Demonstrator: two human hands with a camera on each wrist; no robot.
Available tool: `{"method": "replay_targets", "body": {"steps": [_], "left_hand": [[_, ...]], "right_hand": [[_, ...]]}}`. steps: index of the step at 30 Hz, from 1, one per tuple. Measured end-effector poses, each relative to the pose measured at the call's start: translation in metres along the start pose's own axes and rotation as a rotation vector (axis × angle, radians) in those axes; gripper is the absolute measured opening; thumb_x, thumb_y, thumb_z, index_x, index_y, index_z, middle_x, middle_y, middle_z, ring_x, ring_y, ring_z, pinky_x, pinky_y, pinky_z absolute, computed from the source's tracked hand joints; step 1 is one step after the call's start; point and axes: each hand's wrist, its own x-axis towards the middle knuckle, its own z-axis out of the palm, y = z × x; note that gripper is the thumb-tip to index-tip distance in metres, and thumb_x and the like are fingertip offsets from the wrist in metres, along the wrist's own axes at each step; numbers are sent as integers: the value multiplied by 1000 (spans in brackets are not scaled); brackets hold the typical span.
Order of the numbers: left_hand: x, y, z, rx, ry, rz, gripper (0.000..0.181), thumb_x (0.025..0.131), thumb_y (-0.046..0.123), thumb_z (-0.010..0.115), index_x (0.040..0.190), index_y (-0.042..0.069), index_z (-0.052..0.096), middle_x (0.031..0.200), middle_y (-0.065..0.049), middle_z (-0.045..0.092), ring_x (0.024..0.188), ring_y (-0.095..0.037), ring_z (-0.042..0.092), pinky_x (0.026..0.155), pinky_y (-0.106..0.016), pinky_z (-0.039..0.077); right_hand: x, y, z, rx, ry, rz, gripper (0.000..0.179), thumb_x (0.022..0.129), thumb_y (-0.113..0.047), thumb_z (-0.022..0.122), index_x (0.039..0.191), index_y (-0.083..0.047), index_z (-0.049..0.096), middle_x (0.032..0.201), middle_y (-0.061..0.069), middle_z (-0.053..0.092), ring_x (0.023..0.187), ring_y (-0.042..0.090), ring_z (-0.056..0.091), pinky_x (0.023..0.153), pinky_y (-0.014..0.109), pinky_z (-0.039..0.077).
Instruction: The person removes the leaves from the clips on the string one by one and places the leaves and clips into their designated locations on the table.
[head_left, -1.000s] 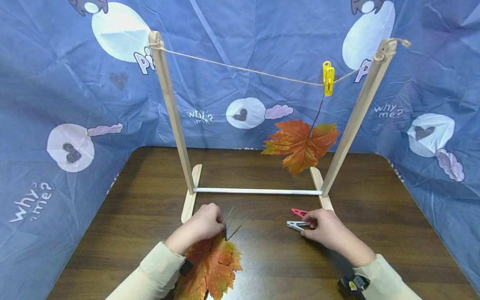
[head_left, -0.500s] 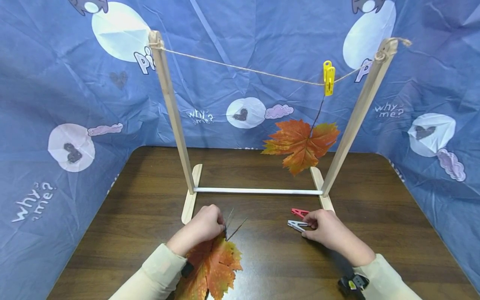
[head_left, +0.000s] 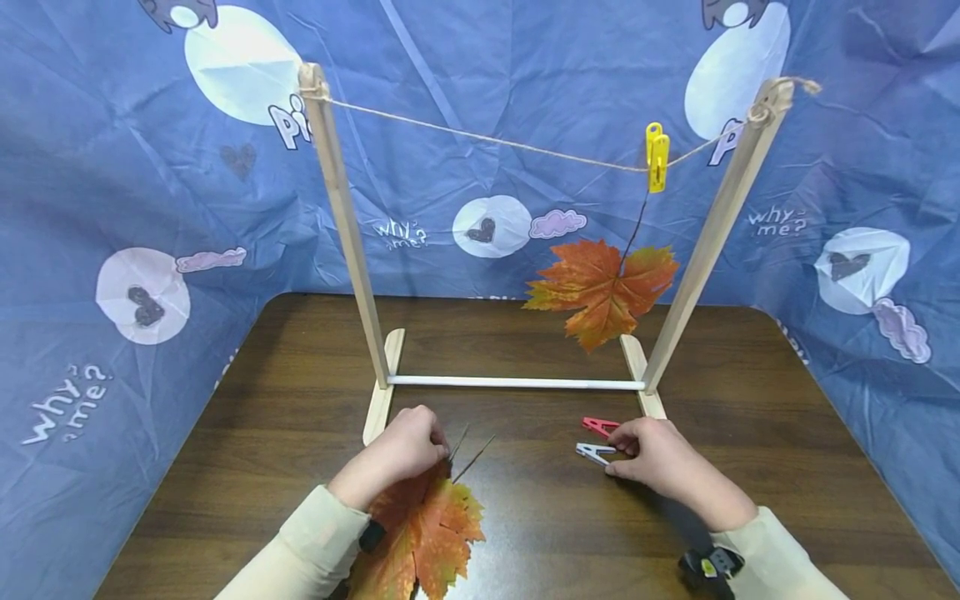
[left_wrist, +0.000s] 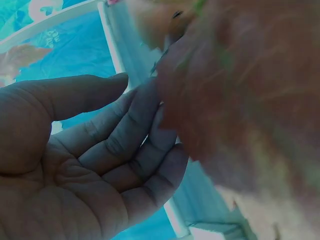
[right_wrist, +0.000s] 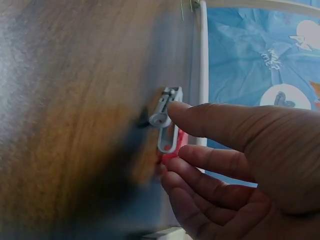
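Observation:
My left hand [head_left: 408, 442] is at the stem end of several overlapping orange-red maple leaves [head_left: 438, 533] on the table. In the left wrist view its fingers [left_wrist: 117, 135] are loosely bent, their tips against a leaf edge; nothing shows between thumb and fingers. Two thin stems [head_left: 474, 458] stick out beside it. My right hand [head_left: 652, 454] has thumb and index finger at the two handles of a grey clothespin [head_left: 594, 452], pinching it. Just behind lies a red clothespin [head_left: 597, 426], partly hidden by the fingers in the right wrist view.
A wooden frame [head_left: 348, 242] with a white crossbar [head_left: 517, 382] stands across the table [head_left: 525, 517]. On its twine [head_left: 480, 136] a yellow clothespin [head_left: 657, 160] holds a hanging maple leaf [head_left: 607, 287] by the stem. A blue printed cloth [head_left: 465, 75] surrounds the table.
The stem near my left fingers has dropped slightly, and the left hand has shifted a little. My right hand and the grey clothespin have hardly moved.

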Motion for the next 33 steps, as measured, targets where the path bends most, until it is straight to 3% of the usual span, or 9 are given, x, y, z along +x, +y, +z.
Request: {"method": "replay_targets", "body": {"steps": [10,13,19,24,29,33], "left_hand": [[2,3,-14,-61,86,40,9,80,3,76,74,7,73,71,3,66,65,-12,58,66,-35,50],[3,6,-16,-117,104,63,3,82,4,76,81,4,74,75,2,67,68,-11,60,68,-34,52],[3,16,-23,-239,162,107,10,85,4,76,93,-1,74,82,0,70,76,-13,65,73,-35,54],[3,23,-26,-308,214,78,11,85,5,78,96,1,75,84,1,71,78,-12,65,75,-35,54],[2,29,-28,-355,224,59,14,85,5,78,98,2,75,85,1,72,78,-12,67,77,-35,55],[2,33,-31,-400,213,94,17,86,4,77,101,-1,74,91,-4,73,82,-15,69,78,-36,56]], "right_hand": [[4,-9,-24,40,62,-30,31,77,-15,89,101,1,76,85,1,70,76,16,65,66,32,53],[3,-16,-32,68,84,-26,33,79,-15,89,103,2,75,88,5,72,78,16,66,67,32,54],[1,-28,-45,110,135,-13,34,80,-18,88,105,1,76,94,7,74,82,18,69,69,32,55],[-1,-35,-55,135,171,-19,34,81,-18,88,107,0,76,94,2,74,82,16,69,70,31,55],[-5,-42,-65,168,184,-13,36,82,-20,88,109,0,76,94,1,74,83,15,69,70,28,55],[-7,-48,-72,175,202,-16,39,83,-25,88,111,-2,76,96,0,74,85,16,69,71,27,55]]}}
